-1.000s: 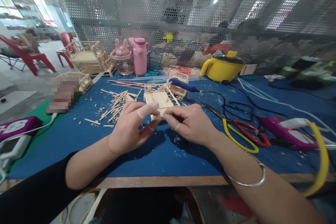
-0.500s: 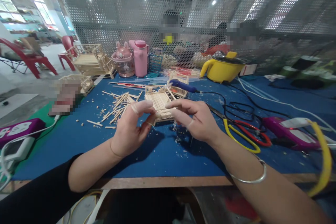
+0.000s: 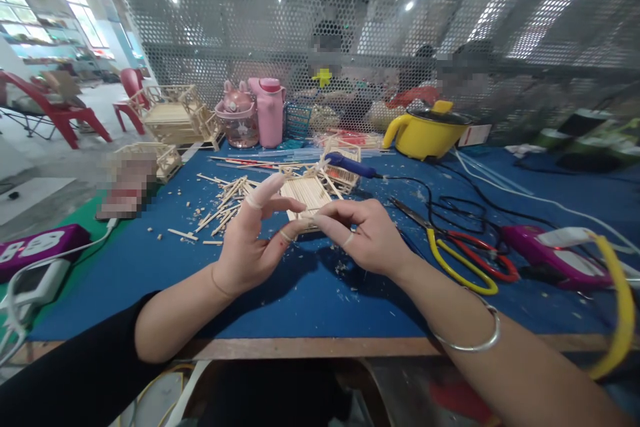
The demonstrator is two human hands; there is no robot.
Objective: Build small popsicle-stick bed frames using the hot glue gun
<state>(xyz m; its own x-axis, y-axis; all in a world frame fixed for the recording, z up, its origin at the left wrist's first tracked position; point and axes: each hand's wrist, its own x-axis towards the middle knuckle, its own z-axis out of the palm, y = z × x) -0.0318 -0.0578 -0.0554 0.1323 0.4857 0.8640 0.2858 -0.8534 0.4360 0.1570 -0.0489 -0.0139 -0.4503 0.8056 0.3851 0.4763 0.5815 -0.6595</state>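
Note:
A small model [image 3: 307, 195] of pale wooden sticks, with a flat slatted panel, lies on the blue work surface just beyond my fingertips. At its near edge my left hand [image 3: 249, 243] pinches with thumb and a finger, while its covered index finger points up. My right hand [image 3: 373, 238] pinches at the same spot, thumb and fingers pressed together, a white cover on one digit. Whatever sits between the fingertips is too small to make out. Behind the panel, a blue-handled hot tool [image 3: 350, 165] rests on another small stick frame [image 3: 343, 177].
Loose sticks [image 3: 227, 205] are heaped left of the model. Scissors [image 3: 430, 230] with yellow and red handles lie to the right, near black cables. A yellow pot [image 3: 425, 133], a pink flask [image 3: 270, 113] and a perforated metal screen [image 3: 240, 20] stand behind. Finished stick models [image 3: 173, 113] stand back left.
My hands have come together at the panel's near edge, the fingertips now meeting. My left index finger has lifted away, and my right fingers have drawn closer to the thumb.

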